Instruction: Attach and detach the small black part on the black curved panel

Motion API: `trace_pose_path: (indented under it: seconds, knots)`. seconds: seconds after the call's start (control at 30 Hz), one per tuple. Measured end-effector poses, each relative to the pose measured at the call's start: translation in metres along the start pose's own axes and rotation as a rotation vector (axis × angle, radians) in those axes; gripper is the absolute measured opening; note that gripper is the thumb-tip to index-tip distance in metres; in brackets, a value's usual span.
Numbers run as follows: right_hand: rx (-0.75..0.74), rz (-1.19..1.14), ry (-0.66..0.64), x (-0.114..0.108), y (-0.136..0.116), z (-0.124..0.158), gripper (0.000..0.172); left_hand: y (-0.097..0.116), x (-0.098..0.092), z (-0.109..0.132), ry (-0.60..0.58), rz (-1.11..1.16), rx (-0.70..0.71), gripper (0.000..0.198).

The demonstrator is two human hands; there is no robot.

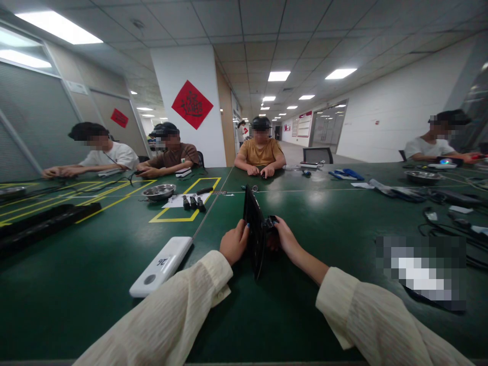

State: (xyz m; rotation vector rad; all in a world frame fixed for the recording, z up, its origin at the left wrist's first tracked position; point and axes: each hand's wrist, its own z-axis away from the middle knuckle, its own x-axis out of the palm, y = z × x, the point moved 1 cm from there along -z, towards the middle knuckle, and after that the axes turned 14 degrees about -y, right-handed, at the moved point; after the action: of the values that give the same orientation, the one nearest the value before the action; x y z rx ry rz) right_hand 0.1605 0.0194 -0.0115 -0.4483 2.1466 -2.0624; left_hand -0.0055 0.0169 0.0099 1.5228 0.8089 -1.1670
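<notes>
The left hand [233,243] has its grip closed on the thin, glossy black panel [254,231], which stands on edge in front of the person, above the dark green surface [244,320]. The right hand [287,241] pinches a small, blocky black piece [272,221] beside the panel's right face; contact is unclear. Good handling calls for a steady left grip, light right-hand pressure and square alignment.
</notes>
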Motion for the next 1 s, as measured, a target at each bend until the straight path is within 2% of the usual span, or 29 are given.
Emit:
trace_pose_path:
  seconds: [1.0]
  knots:
    - [0.016, 0.008, -0.017, 0.0008, -0.0022, 0.0013, 0.048, -0.0034, 0.0013, -0.0024, 0.002, -0.075, -0.001, 0.042]
